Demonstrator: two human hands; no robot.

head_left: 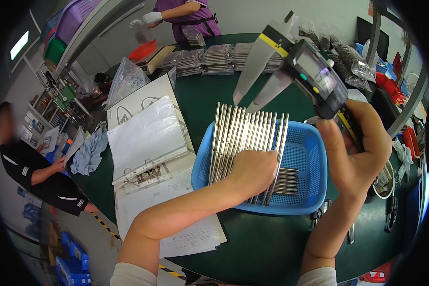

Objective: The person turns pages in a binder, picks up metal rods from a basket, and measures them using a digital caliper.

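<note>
A blue plastic basket (319,157) holds a row of slim shiny metal rods (224,143), which lean side by side with their upper ends above the far rim. More short rods (287,181) lie flat inside at the right. My left hand (253,172) is closed over the row, its fingers on a metal rod near the right end; the fingertips are partly hidden. My right hand (357,152) grips a digital caliper (315,78) above the basket's far right corner. The caliper's jaws are apart and point down toward the rod tops, with nothing between them.
An open ring binder (148,167) with papers lies left of the basket. Bagged rods (218,56) line the table's far side, by a scale with an orange tray (143,50). A purple-clad person (186,16) works across the table; another (38,169) holds papers at the left.
</note>
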